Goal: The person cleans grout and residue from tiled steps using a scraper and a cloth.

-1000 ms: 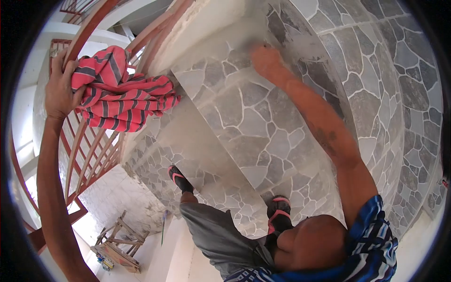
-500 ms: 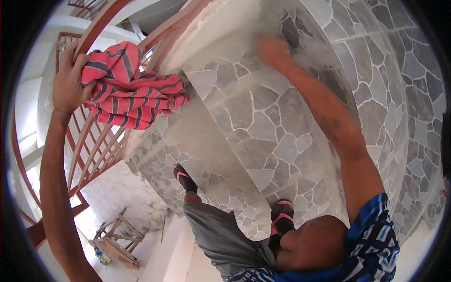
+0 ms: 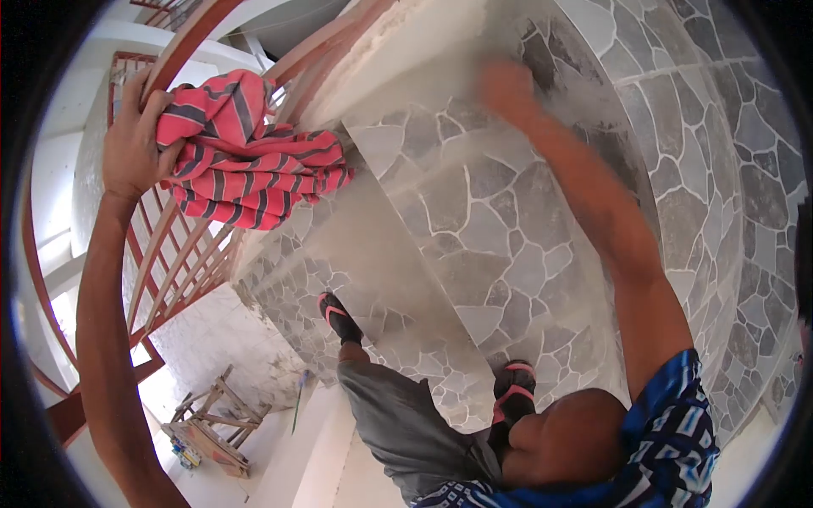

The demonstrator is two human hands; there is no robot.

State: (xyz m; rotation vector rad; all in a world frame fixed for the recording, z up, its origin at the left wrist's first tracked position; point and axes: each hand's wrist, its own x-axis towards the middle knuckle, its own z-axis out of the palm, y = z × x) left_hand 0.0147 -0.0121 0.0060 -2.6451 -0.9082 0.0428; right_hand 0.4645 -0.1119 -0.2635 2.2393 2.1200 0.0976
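Stone step (image 3: 474,212) edge under blurred right hand (image 3: 506,85).

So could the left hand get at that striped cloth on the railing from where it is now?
Probably yes: the left hand grips the railing right against the striped cloth, with nothing between them.

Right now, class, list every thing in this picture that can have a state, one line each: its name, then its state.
left hand: gripping the railing and the cloth.
striped cloth: bunched, draped over the railing.
railing: upright, held at the top rail.
right hand: blurred, pressed against the stone step.
stone step: partly covered with pale haze.
wooden stand: standing on the floor below.
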